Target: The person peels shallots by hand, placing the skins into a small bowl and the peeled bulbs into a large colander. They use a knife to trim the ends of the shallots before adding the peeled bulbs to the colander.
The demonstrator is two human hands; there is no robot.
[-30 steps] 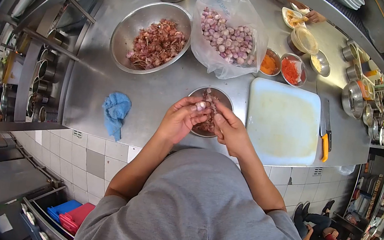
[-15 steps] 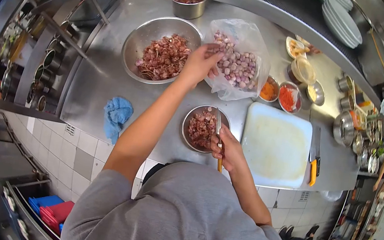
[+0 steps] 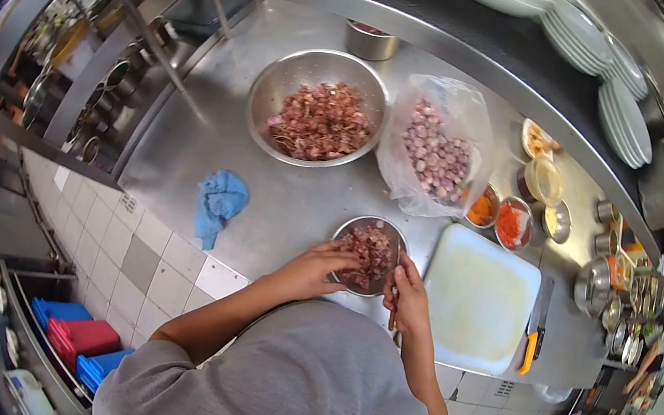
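Note:
A small steel bowl of reddish-brown shallots stands close to my body. At its left rim is my left hand, fingers stretched over the contents and thumb apart from them. My right hand is closed round the handle of a small knife at the bowl's right rim; the blade is hard to make out. Behind the bowl lies an open clear plastic bag holding peeled, pale purple shallots. A large steel bowl to its left contains reddish-brown shallots or their skins.
A white cutting board lies to the right, with a yellow-handled knife beside it. A blue cloth is at the left. Small bowls of orange and red pieces stand at the back right. A plate shelf spans the back.
My left hand has come back from the plastic bag to the small bowl. My right hand stays by that bowl with the knife. The camera view has shifted and tilted.

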